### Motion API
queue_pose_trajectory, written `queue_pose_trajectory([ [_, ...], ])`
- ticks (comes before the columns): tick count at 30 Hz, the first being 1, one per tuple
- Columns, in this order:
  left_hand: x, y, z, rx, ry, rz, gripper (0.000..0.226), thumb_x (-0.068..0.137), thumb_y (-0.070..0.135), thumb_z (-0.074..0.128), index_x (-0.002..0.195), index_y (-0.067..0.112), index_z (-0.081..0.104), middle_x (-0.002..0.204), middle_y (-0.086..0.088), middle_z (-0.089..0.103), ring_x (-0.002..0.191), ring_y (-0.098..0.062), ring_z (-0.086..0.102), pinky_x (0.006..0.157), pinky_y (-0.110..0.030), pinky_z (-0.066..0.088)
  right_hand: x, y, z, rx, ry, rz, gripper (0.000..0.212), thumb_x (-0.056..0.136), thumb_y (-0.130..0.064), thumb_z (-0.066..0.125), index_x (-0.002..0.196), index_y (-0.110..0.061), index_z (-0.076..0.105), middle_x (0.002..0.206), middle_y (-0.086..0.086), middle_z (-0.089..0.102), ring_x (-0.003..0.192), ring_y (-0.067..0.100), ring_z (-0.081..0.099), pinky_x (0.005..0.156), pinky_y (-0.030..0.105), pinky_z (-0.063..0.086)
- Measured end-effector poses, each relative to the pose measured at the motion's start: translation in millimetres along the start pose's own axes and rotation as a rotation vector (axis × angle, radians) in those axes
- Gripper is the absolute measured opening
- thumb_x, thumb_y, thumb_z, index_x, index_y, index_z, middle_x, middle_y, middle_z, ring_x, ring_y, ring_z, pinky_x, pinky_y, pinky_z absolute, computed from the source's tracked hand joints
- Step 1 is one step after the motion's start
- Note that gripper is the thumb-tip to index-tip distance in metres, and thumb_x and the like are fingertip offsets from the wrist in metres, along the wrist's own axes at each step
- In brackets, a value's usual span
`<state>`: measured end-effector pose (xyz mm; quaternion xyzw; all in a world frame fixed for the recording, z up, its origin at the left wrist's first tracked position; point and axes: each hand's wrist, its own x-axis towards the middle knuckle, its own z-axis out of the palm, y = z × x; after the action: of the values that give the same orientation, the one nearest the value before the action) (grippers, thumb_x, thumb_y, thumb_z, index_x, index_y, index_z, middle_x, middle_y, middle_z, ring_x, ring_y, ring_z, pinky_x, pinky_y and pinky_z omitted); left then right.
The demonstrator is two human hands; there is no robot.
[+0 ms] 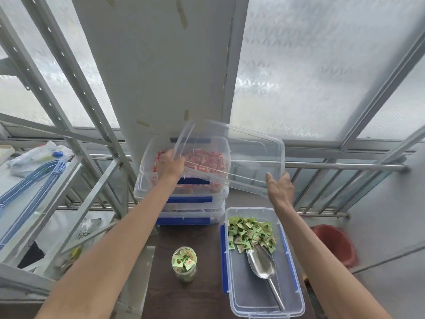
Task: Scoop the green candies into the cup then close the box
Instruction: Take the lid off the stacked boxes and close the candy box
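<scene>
Bright diffuse daylight through frosted windows (310,65), soft focus, warped edges

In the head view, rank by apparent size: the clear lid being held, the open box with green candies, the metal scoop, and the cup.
1. Open box and clear lid: look alike in size; the lid is tilted and farther off, so no ranking.
2. Metal scoop.
3. Cup, smallest.

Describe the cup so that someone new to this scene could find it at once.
On the dark brown table, left of the open clear plastic box with blue clips, stands a small clear round cup. It is the only round container there, filled to the top with green wrapped candies.
</scene>
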<state>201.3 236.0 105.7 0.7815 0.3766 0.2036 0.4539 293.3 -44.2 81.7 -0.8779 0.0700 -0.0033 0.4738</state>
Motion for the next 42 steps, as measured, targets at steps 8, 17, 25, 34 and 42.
queue_pose_trajectory([
  [8, -25, 32, 69, 0.048, -0.191, 0.155, 0.023, 0.099, 0.009, 0.052, 0.113, 0.008, 0.07, 0.094, -0.004, 0.066, 0.079, -0.024, 0.067, 0.056, -0.023, 0.046, -38, 82, -55, 0.091, 0.066, 0.287, 0.042, 0.096, -0.036, 0.067, 0.115, 0.0, 0.059, 0.112, 0.021, 0.069, 0.104, 0.038, 0.065, 0.09, 0.041, 0.05],
  [17, -44, 63, 143, 0.24, -0.463, 0.277, 0.051, 0.088, 0.002, 0.054, 0.139, 0.004, 0.058, 0.133, -0.018, 0.065, 0.129, -0.036, 0.058, 0.1, -0.035, 0.042, -108, 177, -90, 0.381, -0.145, 0.593, 0.038, 0.086, -0.029, 0.082, 0.095, 0.006, 0.072, 0.088, 0.017, 0.077, 0.069, 0.021, 0.068, 0.065, 0.029, 0.056],
  [25, -51, 49, 206, 0.572, -0.694, 0.444, 0.052, 0.079, 0.001, 0.056, 0.13, 0.003, 0.061, 0.128, -0.022, 0.066, 0.124, -0.04, 0.06, 0.103, -0.043, 0.05, -167, 220, -63, 0.438, -0.233, 0.687, 0.032, 0.085, -0.03, 0.083, 0.098, -0.002, 0.072, 0.096, 0.017, 0.079, 0.082, 0.024, 0.077, 0.078, 0.035, 0.061],
  [34, -52, -18, 254, 0.827, -0.821, 0.387, 0.031, 0.092, 0.001, 0.053, 0.123, 0.0, 0.054, 0.131, -0.022, 0.058, 0.121, -0.04, 0.058, 0.094, -0.043, 0.05, -193, 243, -9, 0.441, -0.249, 0.919, 0.056, 0.085, -0.029, 0.083, 0.118, 0.005, 0.053, 0.103, 0.02, 0.073, 0.08, 0.023, 0.08, 0.071, 0.033, 0.064],
  [42, -41, -70, 270, 0.951, -0.856, 0.362, 0.035, 0.092, 0.001, 0.055, 0.127, -0.003, 0.053, 0.132, -0.023, 0.059, 0.122, -0.039, 0.059, 0.095, -0.042, 0.049, -195, 250, 6, 0.253, -0.349, 0.922, 0.054, 0.088, -0.042, 0.077, 0.121, -0.006, 0.054, 0.093, 0.013, 0.078, 0.068, 0.02, 0.079, 0.063, 0.032, 0.063],
])
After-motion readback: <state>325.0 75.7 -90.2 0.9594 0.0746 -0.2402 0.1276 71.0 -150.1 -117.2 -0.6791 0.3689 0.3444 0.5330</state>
